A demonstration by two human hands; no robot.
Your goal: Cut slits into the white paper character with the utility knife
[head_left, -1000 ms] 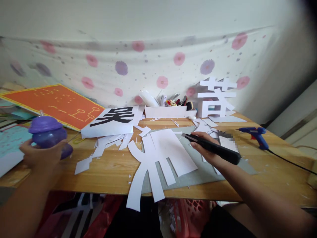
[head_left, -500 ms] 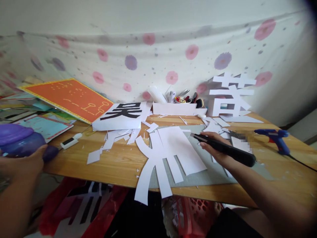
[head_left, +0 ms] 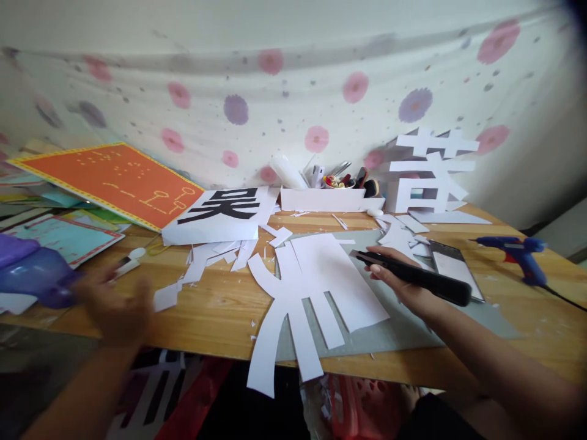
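Observation:
My right hand (head_left: 397, 275) is closed round a black utility knife (head_left: 424, 280), its tip pointing left over the right part of a white cut-out (head_left: 293, 299). This cut-out, with curved and straight strips, lies on a grey-green cutting mat (head_left: 403, 330) and overhangs the table's front edge. My left hand (head_left: 117, 308), smeared by motion, is above the table at left with thumb and fingers apart and nothing seen in it. Just left of it is a purple translucent container (head_left: 32, 278). Behind it lies a small white-and-black object (head_left: 131, 261), partly hidden.
White scraps (head_left: 197, 266) lie left of the cut-out. A sheet with a black character (head_left: 229, 208) and an orange board (head_left: 114, 183) are at back left. A pen box (head_left: 325, 200), a raised white paper character (head_left: 426, 177) and a blue glue gun (head_left: 523, 253) stand further right.
My left hand has let go of the purple container and moved right. The knife stays in my right hand in nearly the same place. The view has shifted slightly.

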